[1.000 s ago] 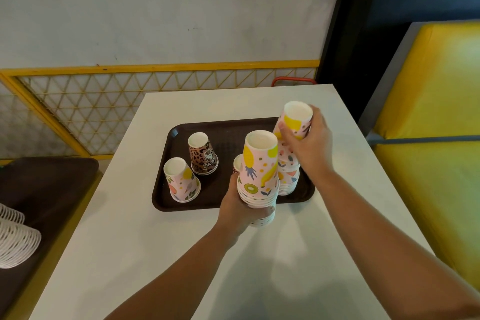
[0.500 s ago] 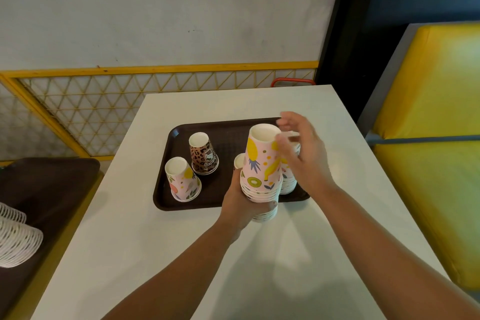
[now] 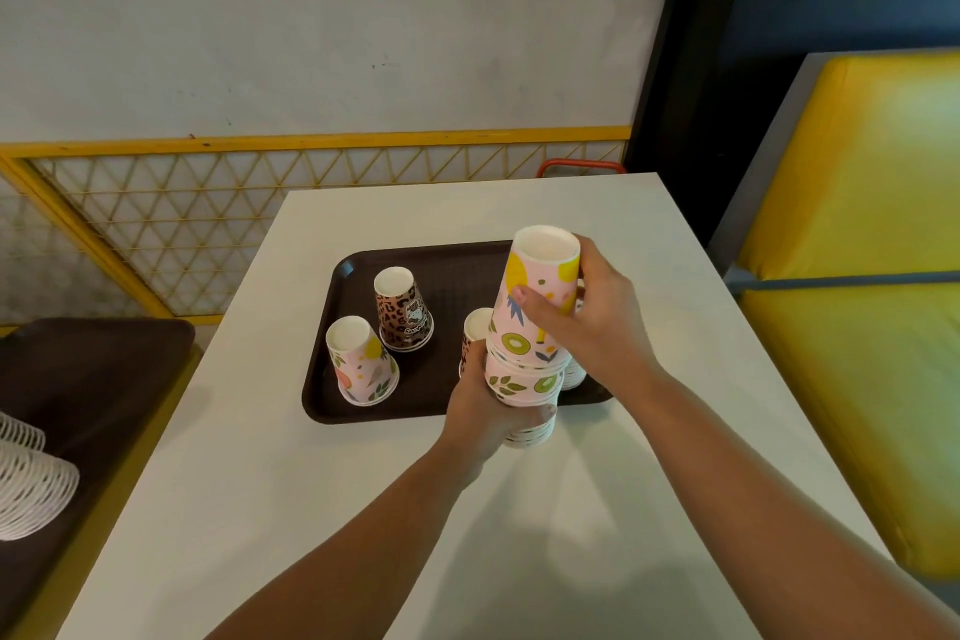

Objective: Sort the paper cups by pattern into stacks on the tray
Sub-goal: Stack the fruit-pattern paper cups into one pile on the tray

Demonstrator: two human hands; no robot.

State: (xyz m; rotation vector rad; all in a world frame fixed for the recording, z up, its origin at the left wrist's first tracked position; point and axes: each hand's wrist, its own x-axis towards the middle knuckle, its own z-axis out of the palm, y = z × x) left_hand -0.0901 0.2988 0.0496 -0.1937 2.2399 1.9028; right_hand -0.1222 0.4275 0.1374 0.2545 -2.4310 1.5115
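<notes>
White plate stack (image 3: 31, 489) far left on side tray. On brown tray (image 3: 363, 411): fruit-print cup (image 3: 361, 361) upside down, leopard-print cup (image 3: 402, 309) behind it, part-hidden cup (image 3: 475, 327). Left hand (image 3: 491, 411) fingers grasp base of fruit-print cup stack (image 3: 524, 379) above tray's near edge. Right hand (image 3: 587, 322) fingers grasp top cup (image 3: 540, 286) of stack. White desk (image 3: 311, 509) beneath.

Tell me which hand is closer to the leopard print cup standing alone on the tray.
Left. The left hand holds the fruit cup stack's base, right of the leopard print cup. The right hand grips the stack's top cup, farther right.
</notes>
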